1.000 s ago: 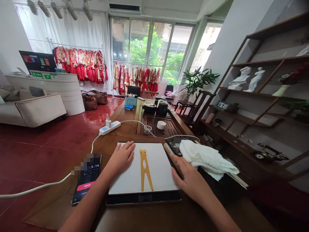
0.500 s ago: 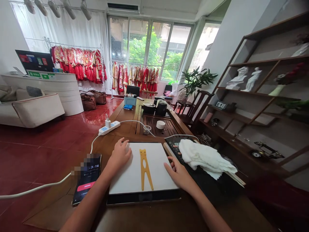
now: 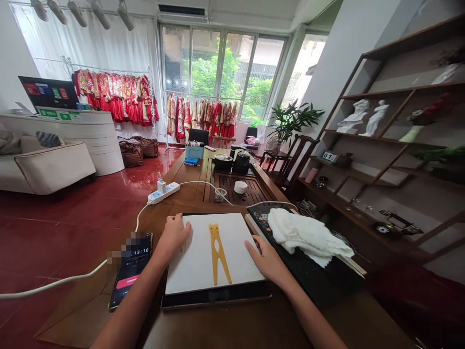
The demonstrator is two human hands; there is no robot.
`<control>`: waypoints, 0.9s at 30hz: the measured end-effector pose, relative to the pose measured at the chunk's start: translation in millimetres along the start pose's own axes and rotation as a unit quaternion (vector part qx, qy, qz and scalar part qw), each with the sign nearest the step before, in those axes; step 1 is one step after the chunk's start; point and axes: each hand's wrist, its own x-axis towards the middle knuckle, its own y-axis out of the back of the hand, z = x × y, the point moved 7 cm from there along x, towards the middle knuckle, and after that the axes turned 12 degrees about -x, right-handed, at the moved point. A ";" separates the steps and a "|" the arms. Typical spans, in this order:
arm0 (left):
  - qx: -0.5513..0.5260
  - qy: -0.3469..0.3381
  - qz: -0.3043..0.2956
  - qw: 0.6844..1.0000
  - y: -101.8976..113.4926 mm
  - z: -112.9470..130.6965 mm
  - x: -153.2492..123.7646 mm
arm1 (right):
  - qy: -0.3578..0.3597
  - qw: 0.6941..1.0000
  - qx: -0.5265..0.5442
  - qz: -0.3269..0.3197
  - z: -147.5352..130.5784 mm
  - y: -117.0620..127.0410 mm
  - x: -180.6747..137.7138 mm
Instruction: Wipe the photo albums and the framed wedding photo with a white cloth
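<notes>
A white sheet (image 3: 203, 257) lies on a dark flat pad (image 3: 218, 295) on the wooden table (image 3: 232, 325) before me. A yellow forked paper cut-out (image 3: 218, 249) rests on the sheet. My left hand (image 3: 172, 237) lies on the sheet's left edge, fingers curled over its far corner. My right hand (image 3: 267, 259) rests flat on the sheet's right edge, fingers stretched. Neither hand holds anything I can make out.
A phone (image 3: 131, 269) with a timer lies left of the pad. A white cloth (image 3: 308, 235) sits on a dark tray (image 3: 312, 271) to the right. A power strip (image 3: 164, 192) with a cable, cups and a tea tray (image 3: 240, 189) stand farther back. Shelves line the right wall.
My right hand has come from beside the cloth onto the sheet's right edge. My left hand has slid from lying on the sheet to its left edge. The sheet has shifted slightly.
</notes>
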 end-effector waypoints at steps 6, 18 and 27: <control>-0.025 -0.028 0.011 0.999 4.7 4.9 1.9 | -0.016 0.995 0.096 -0.036 -7.6 6.0 -4.7; -0.185 -0.036 0.026 0.982 23.5 26.5 -4.5 | -0.135 0.909 0.386 -0.084 -22.9 24.9 -37.0; -0.328 -0.068 -0.018 0.942 2.6 28.9 -5.8 | -0.205 0.917 0.335 0.070 12.8 103.8 -57.7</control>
